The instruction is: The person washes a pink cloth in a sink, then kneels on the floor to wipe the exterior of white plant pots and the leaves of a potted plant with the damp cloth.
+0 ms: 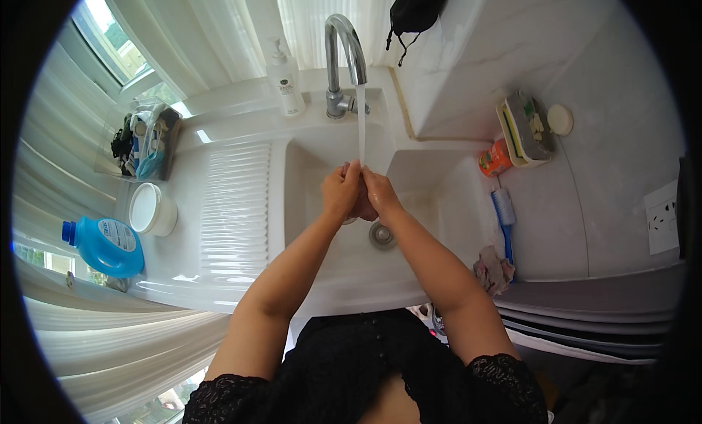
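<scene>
Over the white laundry sink basin [307, 248], my left hand [340, 191] and my right hand [381, 193] are close together, both gripping a wet, dull pink cloth [363, 203]. The cloth hangs down between them, and its upper part is mostly hidden by my fingers. From the chrome gooseneck faucet [345, 45] a stream of water [361, 122] falls onto the hands and cloth. The metal drain [382, 236] lies below, just beside my right wrist.
A ribbed washboard [236, 210], blue detergent jug [112, 245], white tub [153, 209] and clear box of items [145, 141] are left. A pump bottle [286, 86] stands behind. On the right are a blue-handled brush [504, 221], crumpled cloth [493, 270], orange container [495, 158] and sponge holder [524, 130].
</scene>
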`<move>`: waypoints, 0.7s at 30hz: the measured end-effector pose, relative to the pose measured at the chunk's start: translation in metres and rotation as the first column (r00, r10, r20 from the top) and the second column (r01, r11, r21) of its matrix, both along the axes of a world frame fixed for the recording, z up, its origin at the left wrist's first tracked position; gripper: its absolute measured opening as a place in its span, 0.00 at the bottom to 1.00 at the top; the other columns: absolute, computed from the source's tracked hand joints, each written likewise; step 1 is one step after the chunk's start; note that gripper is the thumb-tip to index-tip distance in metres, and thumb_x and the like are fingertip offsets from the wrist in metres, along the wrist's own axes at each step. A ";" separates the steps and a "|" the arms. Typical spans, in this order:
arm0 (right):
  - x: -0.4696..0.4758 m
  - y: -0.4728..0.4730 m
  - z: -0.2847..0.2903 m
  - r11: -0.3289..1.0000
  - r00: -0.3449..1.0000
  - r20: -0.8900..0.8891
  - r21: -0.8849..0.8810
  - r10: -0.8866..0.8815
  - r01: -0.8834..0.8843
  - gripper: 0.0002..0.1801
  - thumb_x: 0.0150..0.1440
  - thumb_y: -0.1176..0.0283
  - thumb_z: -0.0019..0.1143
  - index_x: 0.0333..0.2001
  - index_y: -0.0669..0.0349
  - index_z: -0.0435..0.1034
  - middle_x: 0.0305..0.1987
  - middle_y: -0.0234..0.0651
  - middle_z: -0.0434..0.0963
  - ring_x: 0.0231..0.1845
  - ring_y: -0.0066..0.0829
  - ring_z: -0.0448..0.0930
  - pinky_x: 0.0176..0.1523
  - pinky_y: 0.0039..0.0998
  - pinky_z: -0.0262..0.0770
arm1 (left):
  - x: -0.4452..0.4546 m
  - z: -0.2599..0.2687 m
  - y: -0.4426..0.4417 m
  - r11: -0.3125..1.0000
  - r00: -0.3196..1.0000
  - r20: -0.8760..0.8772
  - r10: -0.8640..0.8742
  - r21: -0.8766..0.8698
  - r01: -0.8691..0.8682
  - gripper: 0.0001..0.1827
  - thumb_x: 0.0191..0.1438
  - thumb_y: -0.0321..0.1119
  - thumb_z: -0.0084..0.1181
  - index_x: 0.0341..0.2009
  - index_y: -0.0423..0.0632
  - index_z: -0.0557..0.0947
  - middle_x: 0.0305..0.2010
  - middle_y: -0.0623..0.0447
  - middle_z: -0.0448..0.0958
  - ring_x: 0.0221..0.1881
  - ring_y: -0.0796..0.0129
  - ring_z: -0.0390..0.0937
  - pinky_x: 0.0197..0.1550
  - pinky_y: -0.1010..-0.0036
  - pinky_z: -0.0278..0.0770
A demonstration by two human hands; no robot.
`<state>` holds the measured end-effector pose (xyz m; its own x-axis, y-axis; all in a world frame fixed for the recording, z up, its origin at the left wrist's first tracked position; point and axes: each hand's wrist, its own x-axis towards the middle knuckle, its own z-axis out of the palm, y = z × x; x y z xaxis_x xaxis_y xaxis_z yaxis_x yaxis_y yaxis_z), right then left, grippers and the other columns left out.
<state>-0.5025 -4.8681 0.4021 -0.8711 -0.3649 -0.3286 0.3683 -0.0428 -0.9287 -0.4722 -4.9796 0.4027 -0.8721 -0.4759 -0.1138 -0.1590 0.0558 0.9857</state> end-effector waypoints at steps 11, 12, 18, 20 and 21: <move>0.003 0.033 0.023 0.940 0.775 0.560 -0.318 0.294 -0.127 0.29 0.59 0.46 0.47 0.52 0.59 0.66 0.48 0.35 0.75 0.49 0.36 0.78 0.52 0.47 0.75 | 0.030 0.038 -0.025 0.663 0.928 -0.263 -0.263 0.650 0.372 0.19 0.59 0.28 0.47 0.55 0.42 0.65 0.54 0.46 0.71 0.52 0.58 0.74 0.50 0.60 0.79; 0.004 0.033 0.021 0.920 0.782 0.552 -0.386 0.289 -0.068 0.28 0.60 0.48 0.48 0.52 0.60 0.66 0.49 0.36 0.74 0.49 0.37 0.77 0.52 0.47 0.74 | 0.031 0.037 -0.025 0.661 0.930 -0.246 -0.272 0.655 0.366 0.20 0.59 0.27 0.47 0.56 0.44 0.65 0.54 0.46 0.70 0.52 0.58 0.75 0.50 0.59 0.79; -0.017 0.027 0.025 0.946 0.992 0.104 -0.306 -0.076 0.105 0.21 0.56 0.72 0.56 0.53 0.64 0.64 0.51 0.38 0.74 0.46 0.31 0.78 0.51 0.33 0.76 | 0.043 0.019 -0.042 0.774 0.930 0.114 -0.349 0.594 0.217 0.26 0.60 0.35 0.50 0.62 0.52 0.62 0.57 0.47 0.68 0.54 0.59 0.73 0.48 0.58 0.78; -0.019 0.018 0.031 0.970 0.991 -0.059 -0.216 -0.124 0.108 0.19 0.55 0.79 0.56 0.51 0.65 0.66 0.51 0.37 0.75 0.44 0.27 0.78 0.47 0.28 0.77 | 0.047 0.010 -0.044 0.838 0.829 0.372 -0.418 0.510 0.195 0.29 0.60 0.45 0.50 0.64 0.55 0.61 0.59 0.47 0.68 0.56 0.59 0.72 0.47 0.60 0.79; -0.017 0.015 0.033 0.985 0.986 -0.157 -0.168 -0.058 0.031 0.19 0.54 0.81 0.55 0.51 0.64 0.67 0.51 0.37 0.75 0.45 0.27 0.78 0.49 0.27 0.76 | 0.046 0.009 -0.042 0.828 0.803 0.401 -0.442 0.528 0.192 0.30 0.60 0.50 0.48 0.64 0.56 0.61 0.60 0.46 0.67 0.57 0.58 0.71 0.48 0.59 0.78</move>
